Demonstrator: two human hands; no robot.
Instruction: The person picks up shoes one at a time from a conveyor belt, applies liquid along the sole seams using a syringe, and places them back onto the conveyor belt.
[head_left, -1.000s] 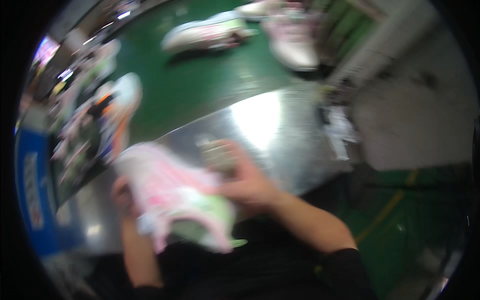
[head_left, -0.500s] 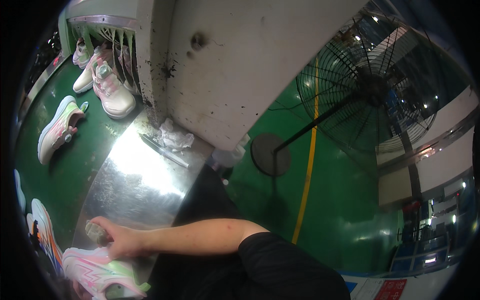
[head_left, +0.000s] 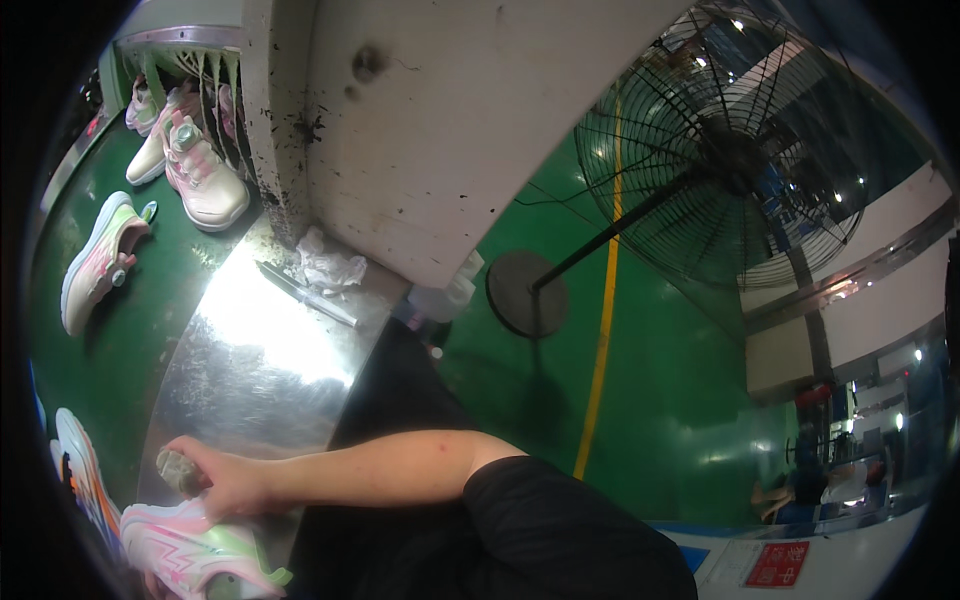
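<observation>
My right hand (head_left: pixel 222 482) reaches left across the shiny metal table (head_left: pixel 262 345), its fingers closed around a small grey pad (head_left: pixel 176 470). Just below that hand lies a pink, white and light-green sneaker (head_left: pixel 200 556), at the lower left rim of the view, and the hand rests against its top. My left hand does not show; it may lie beyond the rim under the sneaker. My right forearm and black sleeve (head_left: pixel 560 530) cross the bottom of the picture.
A green belt (head_left: pixel 120 330) beside the table carries more sneakers (head_left: pixel 97 262) (head_left: pixel 203 182). Crumpled white paper (head_left: pixel 330 266) and a thin metal rod (head_left: pixel 306 294) lie by a white pillar (head_left: pixel 450 130). A standing fan (head_left: pixel 725 160) stands on the green floor near a yellow line (head_left: pixel 600 330).
The view has swung from the belt and table toward the floor and fan. Both hands were on the sneaker a second ago; now only the right hand shows, still beside it.
</observation>
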